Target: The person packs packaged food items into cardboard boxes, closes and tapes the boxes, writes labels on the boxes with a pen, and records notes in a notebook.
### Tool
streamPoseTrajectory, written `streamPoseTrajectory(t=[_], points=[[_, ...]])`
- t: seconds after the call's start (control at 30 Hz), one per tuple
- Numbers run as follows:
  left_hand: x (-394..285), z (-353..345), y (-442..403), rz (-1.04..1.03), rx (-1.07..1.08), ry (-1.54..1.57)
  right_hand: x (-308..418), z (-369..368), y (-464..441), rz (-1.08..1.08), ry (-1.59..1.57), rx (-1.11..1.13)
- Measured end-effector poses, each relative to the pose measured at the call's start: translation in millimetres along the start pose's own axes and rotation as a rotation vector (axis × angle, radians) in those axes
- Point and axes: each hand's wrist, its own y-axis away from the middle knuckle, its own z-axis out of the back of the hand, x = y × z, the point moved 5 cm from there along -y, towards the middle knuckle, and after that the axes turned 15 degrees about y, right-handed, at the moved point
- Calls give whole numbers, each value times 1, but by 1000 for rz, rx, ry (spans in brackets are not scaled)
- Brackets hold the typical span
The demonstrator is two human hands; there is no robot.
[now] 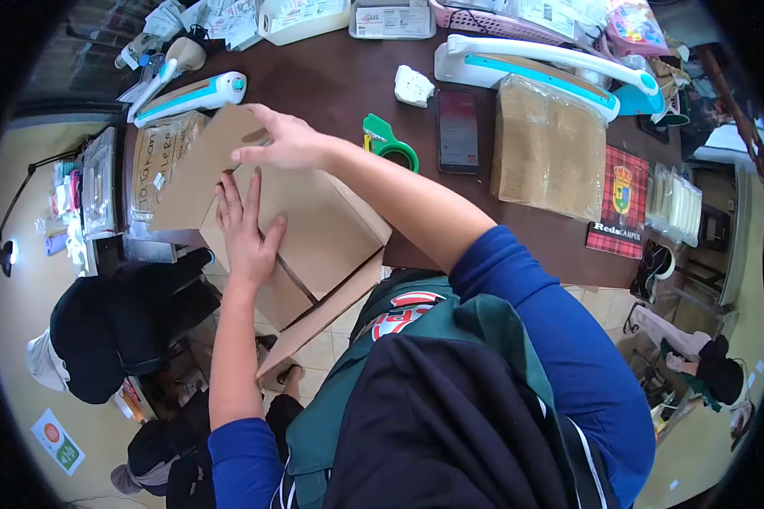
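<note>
A brown cardboard box point(310, 229) stands tilted at the table's front edge, its flaps sticking out. One flap point(197, 174) spreads toward the left, and another long flap point(327, 314) hangs out over the floor. My left hand point(250, 225) lies on the box beside a dark gap between panels, fingers spread. Reaching across, my right hand point(287, 140) holds the box's far side near the left flap, thumb stretched over the cardboard; its other fingertips are partly hidden. A green tape dispenser point(389, 144) lies right of my right hand.
On the dark table point(331, 72) are a phone point(457, 131), a wrapped cardboard package point(547, 148), a red plaid booklet point(620, 199) and a white crumpled piece point(413, 86). Two white-and-blue sealers point(191, 97) point(535, 76) lie farther back. Other people point(127, 327) sit at the left.
</note>
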Motion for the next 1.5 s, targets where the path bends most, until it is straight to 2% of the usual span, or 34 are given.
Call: streamPoseTrajectory(t=[0.1, 0.13, 0.17, 0.23, 0.3, 0.37, 0.43, 0.5, 0.57, 0.63, 0.77, 0.93, 1.0, 1.03, 1.1, 1.17, 1.23, 1.3, 1.37, 1.5], points=[[-8, -5, 1, 47, 26, 28, -17, 1, 16, -7, 131, -113], [-15, -6, 3, 38, 17, 45, -13, 8, 24, 55, 18, 7], [-19, -7, 3, 27, 2, 65, -18, 12, 31, 49, 17, 8], [-20, -9, 3, 16, 1, 82, -17, 17, 45, 161, 15, -109], [-22, -9, 3, 6, 2, 95, -18, 21, 47, 171, 25, -166], [-20, -9, -1, 48, 63, 5, -28, 18, 34, -20, -323, -8], [-21, -8, -3, 42, 60, 11, -28, 25, 22, -77, -322, -15], [-22, -8, -2, 37, 68, 20, -33, 25, 10, -140, -366, 94], [-23, -8, -3, 21, 44, 23, -36, 24, -3, -120, -334, 70], [-23, -9, -5, 36, 68, 18, -32, 21, -8, -141, -241, 184], [-19, -10, -6, 31, 94, -6, -19, 21, -10, -109, -106, 234], [-15, -12, -4, 36, 61, 69, 1, 33, 18, 29, 98, 181], [-15, -11, -3, 39, 49, 83, -5, 30, 34, 166, 96, -5], [-15, -10, -3, 36, 46, 85, -10, 22, 47, 160, 91, -5], [-16, -10, -4, 28, 38, 89, -19, 35, 91, 225, 162, -627], [-18, -9, -4, 37, 23, 133, -46, 33, 130, 89, 220, -491], [-17, -10, -3, 38, 17, 142, -75, 38, 170, -72, 427, -458], [-18, -9, -3, 24, 6, 149, -100, 53, 203, -300, 337, -340], [-18, -9, -3, 32, 4, 157, -113, 71, 226, -362, 465, -411], [-18, -8, -3, 28, 2, 166, -100, 130, 226, -174, 938, -545]])
